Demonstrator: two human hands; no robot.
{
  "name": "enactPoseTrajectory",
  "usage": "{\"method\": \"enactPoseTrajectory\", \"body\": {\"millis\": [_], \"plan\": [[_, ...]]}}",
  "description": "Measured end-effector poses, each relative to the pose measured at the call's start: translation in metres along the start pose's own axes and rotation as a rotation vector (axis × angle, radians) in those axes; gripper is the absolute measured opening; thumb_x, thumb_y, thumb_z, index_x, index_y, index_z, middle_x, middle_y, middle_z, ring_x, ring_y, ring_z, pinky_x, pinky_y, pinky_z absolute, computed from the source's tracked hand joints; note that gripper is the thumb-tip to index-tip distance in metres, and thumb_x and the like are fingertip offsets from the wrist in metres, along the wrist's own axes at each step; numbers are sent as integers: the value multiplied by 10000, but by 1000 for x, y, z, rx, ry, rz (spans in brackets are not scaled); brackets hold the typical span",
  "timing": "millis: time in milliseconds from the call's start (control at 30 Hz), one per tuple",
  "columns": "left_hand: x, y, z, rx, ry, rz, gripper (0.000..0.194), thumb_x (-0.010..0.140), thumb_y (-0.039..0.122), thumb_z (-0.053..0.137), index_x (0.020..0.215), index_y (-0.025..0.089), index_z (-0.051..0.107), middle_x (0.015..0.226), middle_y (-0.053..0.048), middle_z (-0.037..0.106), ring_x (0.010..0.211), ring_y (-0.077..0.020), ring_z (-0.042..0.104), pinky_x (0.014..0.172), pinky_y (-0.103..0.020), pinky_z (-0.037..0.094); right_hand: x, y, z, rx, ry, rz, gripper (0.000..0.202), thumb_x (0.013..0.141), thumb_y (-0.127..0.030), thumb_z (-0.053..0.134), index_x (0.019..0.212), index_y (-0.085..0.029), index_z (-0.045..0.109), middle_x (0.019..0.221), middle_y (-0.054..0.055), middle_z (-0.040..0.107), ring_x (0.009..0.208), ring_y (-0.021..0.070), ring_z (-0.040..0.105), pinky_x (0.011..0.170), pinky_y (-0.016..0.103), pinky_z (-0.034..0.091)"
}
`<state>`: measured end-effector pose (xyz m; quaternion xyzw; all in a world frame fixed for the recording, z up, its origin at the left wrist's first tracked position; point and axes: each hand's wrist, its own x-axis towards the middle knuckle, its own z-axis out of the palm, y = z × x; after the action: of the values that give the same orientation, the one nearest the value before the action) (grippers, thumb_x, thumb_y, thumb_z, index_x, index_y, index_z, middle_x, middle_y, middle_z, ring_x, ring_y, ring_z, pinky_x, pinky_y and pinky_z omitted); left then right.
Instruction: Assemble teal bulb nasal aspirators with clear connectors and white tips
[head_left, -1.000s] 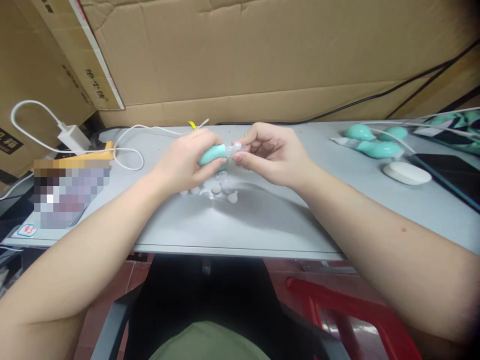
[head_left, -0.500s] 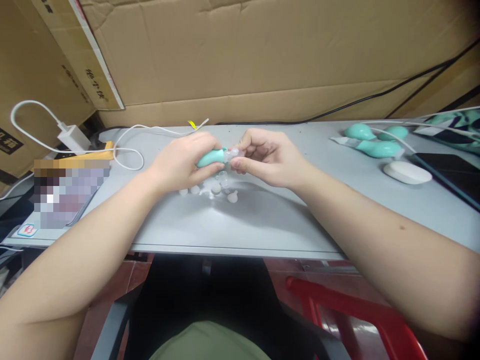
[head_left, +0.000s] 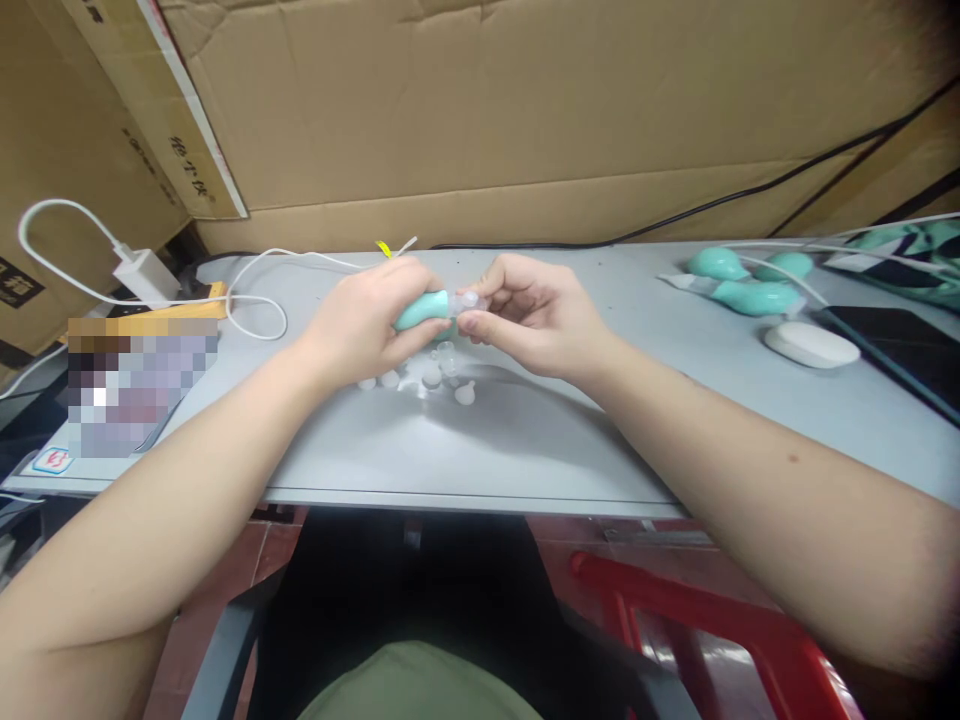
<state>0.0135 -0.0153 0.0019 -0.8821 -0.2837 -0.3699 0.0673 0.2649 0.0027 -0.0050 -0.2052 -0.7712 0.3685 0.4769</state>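
Observation:
My left hand (head_left: 375,315) wraps round a teal bulb (head_left: 421,311), its narrow end pointing right. At that end sits a clear plastic tip (head_left: 466,301), which the thumb and fingers of my right hand (head_left: 525,312) pinch. The clear tip and the bulb touch. Just below my hands, several small clear and white pieces lie on the grey table (head_left: 480,460); a white one (head_left: 465,393) is nearest the front. Part of another teal thing shows beneath the held bulb, mostly hidden by my fingers.
Several teal bulbs (head_left: 757,298) lie at the right, beside a white rounded case (head_left: 812,344) and a dark tablet (head_left: 900,350). At the left are a white charger (head_left: 148,277), a looped white cable and a blurred-out flat object. Cardboard (head_left: 525,110) stands behind.
Both hands keep their hold with almost no movement. The bulb in my left hand has turned slightly, and the small teal edge seen at its neck no longer shows.

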Motion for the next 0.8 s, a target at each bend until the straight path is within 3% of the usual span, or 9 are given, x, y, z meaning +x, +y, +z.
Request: {"method": "enactPoseTrajectory", "body": {"millis": [167, 300, 467, 633, 733, 800], "plan": [[0, -1, -2, 45, -83, -44, 245, 1080, 466, 616, 1118, 236, 692, 978, -63, 720, 920, -262, 687, 818, -384, 543, -1, -2, -1, 2, -36, 32, 442, 794, -524, 1078, 821, -267, 720, 756, -8, 727, 637, 161, 631, 557, 324, 536], [-1, -2, -2, 64, -110, -25, 270, 1088, 478, 627, 1134, 227, 717, 985, -64, 721, 908, -259, 692, 772, -371, 516, 0, -5, 0, -7, -60, 36, 417, 793, -468, 1079, 816, -262, 718, 749, -14, 714, 638, 157, 624, 580, 328, 537], [-1, -1, 0, 9, 6, 4, 229, 1076, 427, 672, 1108, 211, 742, 945, -47, 740, 873, -231, 699, 760, -357, 498, 1, -4, 1, 28, -54, 8, 364, 872, -476, 1020, 865, -265, 724, 775, -6, 732, 651, 161, 633, 605, 331, 547], [3, 0, -4, -12, 10, -56, 271, 1037, 485, 718, 1045, 216, 748, 924, -37, 768, 842, -209, 699, 780, -372, 521, 3, -2, 0, -19, -85, 22, 394, 886, -581, 1006, 983, -285, 764, 823, -1, 754, 706, 186, 664, 625, 348, 546], [1, -13, -16, 63, 61, -89, 384, 1084, 608, 692, 1113, 230, 753, 1010, -47, 805, 923, -223, 715, 833, -409, 554, 4, -5, -6, -75, -91, -1, 408, 932, -541, 979, 1196, -306, 774, 781, -27, 746, 674, 184, 650, 619, 348, 527], [-3, -28, -26, 160, 148, -121, 417, 1170, 631, 588, 1195, 239, 729, 1132, -31, 820, 1024, -210, 709, 932, -439, 582, 5, -6, -12, -126, -67, -29, 360, 973, -468, 942, 1238, -301, 764, 760, -37, 739, 643, 171, 618, 604, 343, 501]]}}
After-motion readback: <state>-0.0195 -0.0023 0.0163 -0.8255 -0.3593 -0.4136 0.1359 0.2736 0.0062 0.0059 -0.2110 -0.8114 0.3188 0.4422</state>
